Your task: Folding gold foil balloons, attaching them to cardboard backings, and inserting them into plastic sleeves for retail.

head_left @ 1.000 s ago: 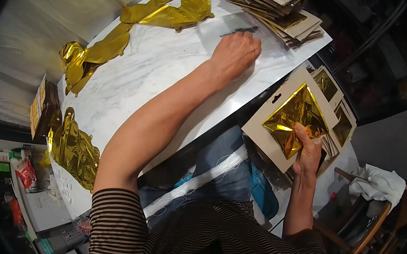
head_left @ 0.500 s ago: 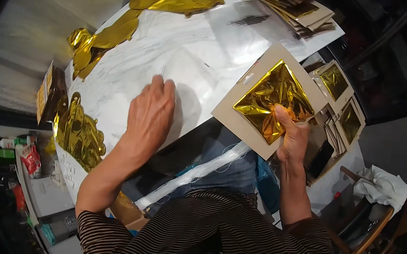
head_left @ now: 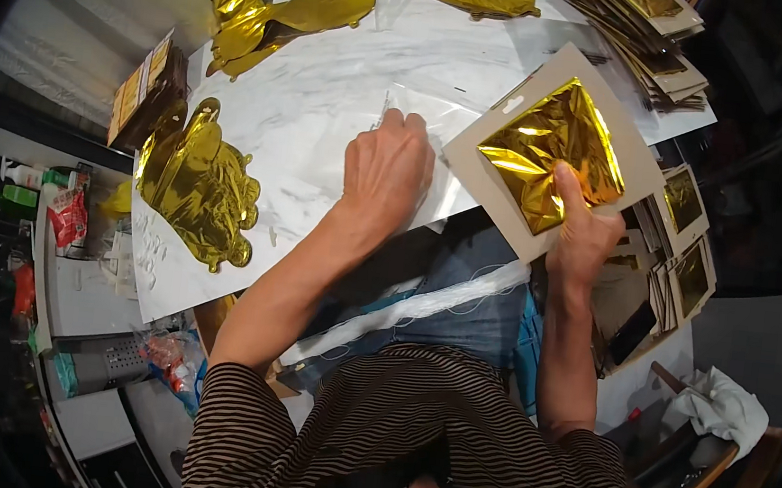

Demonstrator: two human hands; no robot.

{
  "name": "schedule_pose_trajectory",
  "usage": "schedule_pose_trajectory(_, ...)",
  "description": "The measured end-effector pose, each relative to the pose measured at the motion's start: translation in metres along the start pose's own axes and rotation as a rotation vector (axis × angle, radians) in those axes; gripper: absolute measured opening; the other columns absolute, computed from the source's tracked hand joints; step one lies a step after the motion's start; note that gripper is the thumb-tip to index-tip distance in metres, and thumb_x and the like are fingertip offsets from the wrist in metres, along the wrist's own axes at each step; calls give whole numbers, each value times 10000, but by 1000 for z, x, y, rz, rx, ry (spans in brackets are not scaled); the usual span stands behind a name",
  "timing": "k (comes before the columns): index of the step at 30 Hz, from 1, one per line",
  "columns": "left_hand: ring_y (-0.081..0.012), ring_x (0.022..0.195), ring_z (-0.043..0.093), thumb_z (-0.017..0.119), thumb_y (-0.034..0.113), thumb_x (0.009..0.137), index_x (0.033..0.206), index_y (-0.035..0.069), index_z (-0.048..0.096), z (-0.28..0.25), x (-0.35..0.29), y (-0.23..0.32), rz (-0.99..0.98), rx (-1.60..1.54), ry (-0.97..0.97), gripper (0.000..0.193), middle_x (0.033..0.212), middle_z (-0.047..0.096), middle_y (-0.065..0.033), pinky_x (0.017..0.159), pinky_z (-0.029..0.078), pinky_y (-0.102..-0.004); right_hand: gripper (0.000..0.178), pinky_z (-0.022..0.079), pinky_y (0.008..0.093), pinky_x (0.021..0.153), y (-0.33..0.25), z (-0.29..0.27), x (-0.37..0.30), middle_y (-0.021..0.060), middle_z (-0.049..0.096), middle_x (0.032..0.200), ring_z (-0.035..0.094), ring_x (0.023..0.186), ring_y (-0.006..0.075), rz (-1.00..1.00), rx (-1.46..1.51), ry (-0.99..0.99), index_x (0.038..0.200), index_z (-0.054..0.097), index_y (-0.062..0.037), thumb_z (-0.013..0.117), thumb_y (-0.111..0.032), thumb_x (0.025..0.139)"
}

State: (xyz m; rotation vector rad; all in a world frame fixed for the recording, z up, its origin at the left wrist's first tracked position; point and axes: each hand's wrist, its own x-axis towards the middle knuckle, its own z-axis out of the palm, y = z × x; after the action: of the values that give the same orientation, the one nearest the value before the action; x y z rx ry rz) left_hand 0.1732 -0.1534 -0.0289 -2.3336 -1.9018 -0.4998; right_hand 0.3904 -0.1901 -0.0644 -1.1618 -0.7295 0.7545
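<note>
The card bearing gold foil was pinched by the right hand above the white table's near right edge; whether anything was pinched by the left hand could not be told; foil creasing, it was judged, could be caused by excess grip pressure.

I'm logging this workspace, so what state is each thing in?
Left hand: fingers bunched, grip contents unclear
Right hand: closed on the beige card
Beige card: held, unbent
Folded gold foil: creased
Gold foil at left: spread out, wrinkled
White thread bundle: outstretched, strands loose
Card stack: piled unevenly
White cloth: crumpled
</note>
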Motion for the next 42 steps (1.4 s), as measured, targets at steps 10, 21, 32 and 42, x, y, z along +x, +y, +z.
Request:
schedule_pose_trajectory(10,-469,696,690,640,71,857,862,-60,564,1,10,0,-8,-140,41,151,800,681,-291,635,553,-544,275,548,274,788,4,9,-30,72,748,1036,685,864,128,169,-31,-190,1106,727,72,823,-33,871)
schedule_pose_trajectory(21,-470,725,696,635,108,873,881,-45,614,11,36,-9,97,-30,57,155,814,704,-258,642,551,-572,342,575,284,790,1,9,-29,111,756,1058,707,863,144,311,-7,-232,1150,715,94,831,-22,850)
schedule_pose_trajectory(32,-457,722,689,634,79,860,863,-62,604,6,40,-10,146,-151,76,144,778,684,-254,610,532,-547,348,596,304,788,-2,10,-22,134,742,1062,727,874,185,370,-6,-277,1180,686,113,799,2,870)
schedule_pose_trajectory(42,-465,816,699,637,50,822,886,-40,646,6,61,-15,208,-52,-22,111,828,701,-267,697,550,-558,323,591,301,767,0,8,-20,127,739,1044,712,843,170,404,-82,-309,1147,696,115,799,3,861)
